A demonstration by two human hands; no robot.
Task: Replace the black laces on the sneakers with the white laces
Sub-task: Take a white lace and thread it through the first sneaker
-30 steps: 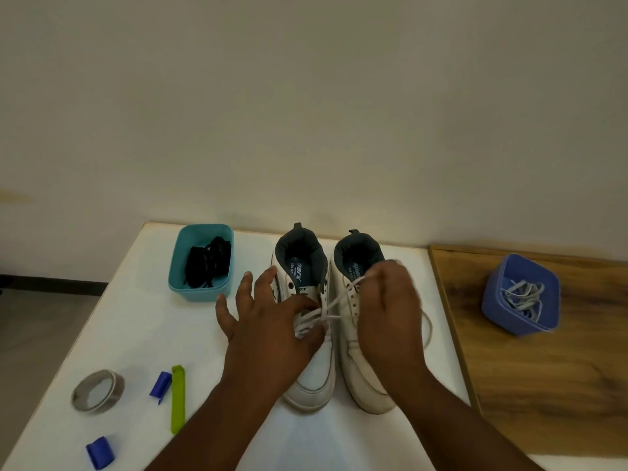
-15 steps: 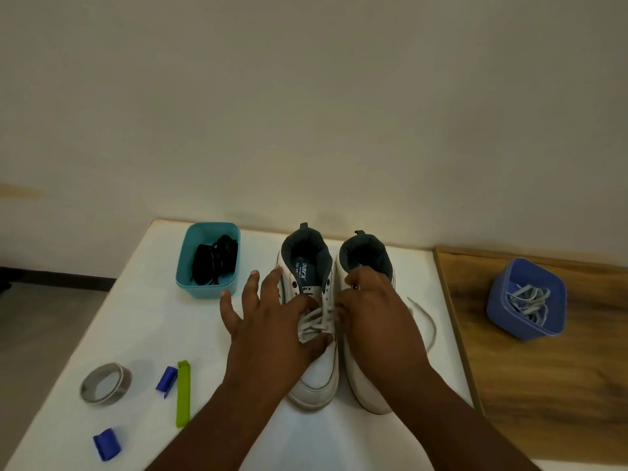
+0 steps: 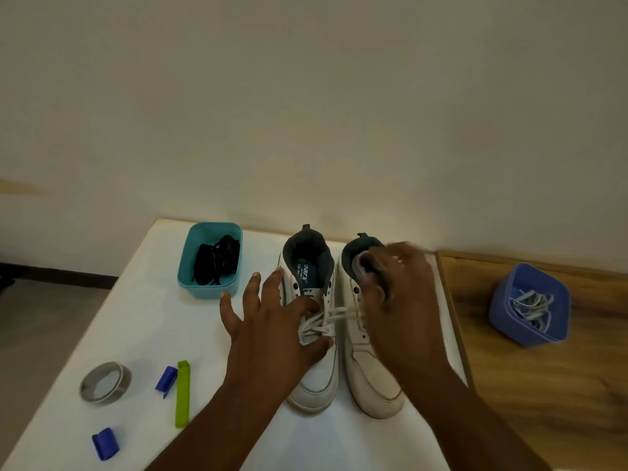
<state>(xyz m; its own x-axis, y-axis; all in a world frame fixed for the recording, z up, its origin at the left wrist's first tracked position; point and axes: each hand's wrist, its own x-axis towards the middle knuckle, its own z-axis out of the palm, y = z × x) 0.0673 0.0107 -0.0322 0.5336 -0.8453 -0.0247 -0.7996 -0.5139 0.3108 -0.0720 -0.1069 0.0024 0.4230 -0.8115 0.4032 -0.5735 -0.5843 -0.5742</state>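
On the white worktop [image 3: 136, 317] two white sneakers [image 3: 314, 338] stand side by side, the left hand [image 3: 272, 331] resting spread-fingered on the left one's white lace [image 3: 334, 316], the blurred right hand [image 3: 397, 300] curled over the other, its grip unreadable.

1. A plain cream wall [image 3: 306, 113] fills the upper half, softly and evenly lit.
2. A white tabletop [image 3: 142, 321] meets it.
3. A wooden surface [image 3: 543, 385] adjoins on the right.
4. Grey floor [image 3: 44, 334] and dark skirting [image 3: 57, 273] show at left.
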